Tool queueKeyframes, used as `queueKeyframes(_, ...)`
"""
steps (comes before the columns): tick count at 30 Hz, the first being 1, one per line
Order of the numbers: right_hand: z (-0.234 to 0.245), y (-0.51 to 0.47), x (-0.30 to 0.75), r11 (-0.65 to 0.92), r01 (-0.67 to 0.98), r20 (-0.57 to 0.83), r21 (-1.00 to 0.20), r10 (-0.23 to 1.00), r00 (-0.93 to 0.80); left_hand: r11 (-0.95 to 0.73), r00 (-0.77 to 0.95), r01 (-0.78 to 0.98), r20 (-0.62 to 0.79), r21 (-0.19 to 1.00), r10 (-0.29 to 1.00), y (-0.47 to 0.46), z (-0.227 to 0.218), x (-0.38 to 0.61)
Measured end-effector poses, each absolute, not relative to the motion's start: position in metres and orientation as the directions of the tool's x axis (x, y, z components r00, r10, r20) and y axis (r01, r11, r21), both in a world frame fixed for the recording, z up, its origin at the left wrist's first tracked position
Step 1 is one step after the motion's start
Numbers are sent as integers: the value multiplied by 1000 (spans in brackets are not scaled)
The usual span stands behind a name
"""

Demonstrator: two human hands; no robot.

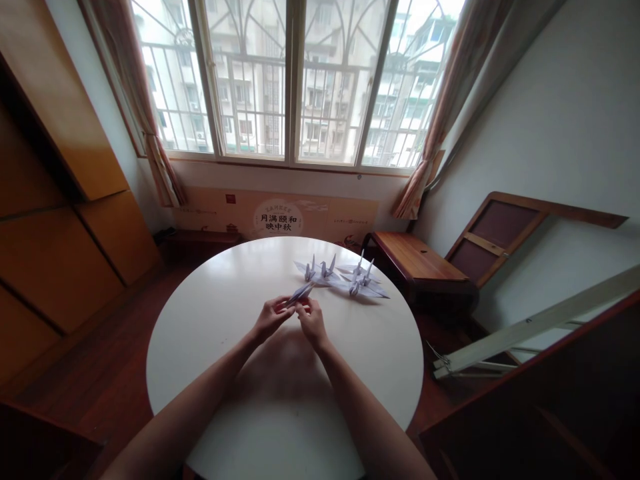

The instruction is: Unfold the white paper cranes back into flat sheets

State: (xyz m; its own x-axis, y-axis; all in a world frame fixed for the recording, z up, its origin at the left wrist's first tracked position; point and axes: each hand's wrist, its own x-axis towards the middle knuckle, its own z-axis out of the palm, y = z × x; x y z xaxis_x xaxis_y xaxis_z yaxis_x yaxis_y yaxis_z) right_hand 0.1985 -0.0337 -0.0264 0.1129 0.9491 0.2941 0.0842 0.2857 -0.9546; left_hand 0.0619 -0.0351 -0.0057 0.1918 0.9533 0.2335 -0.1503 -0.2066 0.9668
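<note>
Between my two hands, over the middle of the round white table (pixel 210 313), I hold a narrow piece of folded paper (pixel 301 293), pale and pointed at its far end. My left hand (pixel 273 315) grips its left side with the fingers closed on it. On its near right side, my right hand (pixel 310 316) pinches it, partly covering the lower end. Just beyond my hands stand several finished white paper cranes (pixel 328 269) with wings spread, grouped toward the table's back right; some overlap each other.
A low wooden table (pixel 420 256) stands behind the white table on the right. Orange-brown cabinets (pixel 105 247) line the left wall. A barred window (pixel 295 100) with tied curtains fills the back. A wooden frame (pixel 493 240) leans at the right wall.
</note>
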Motion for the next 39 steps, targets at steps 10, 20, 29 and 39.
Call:
queueKeyframes(10, -13, -40, 202, 280, -9, 280, -960, 960, 9, -51, 256, -301, 133, 952, 957, -37, 4, 60)
queueKeyframes(20, -17, -36, 209, 244, -58, 239, -968, 968, 75, 5, 307, -287, 87, 958, 948, -40, 9, 59)
queueKeyframes(29, -14, -36, 210, 281, -114, 267, -953, 956, 120, -68, 139, -169, 93, 983, 986, -34, -4, 57)
queueKeyframes(39, -10, -38, 210, 273, -122, 266, -954, 961, 69, -162, 122, -122, 177, 979, 977, -37, 2, 58)
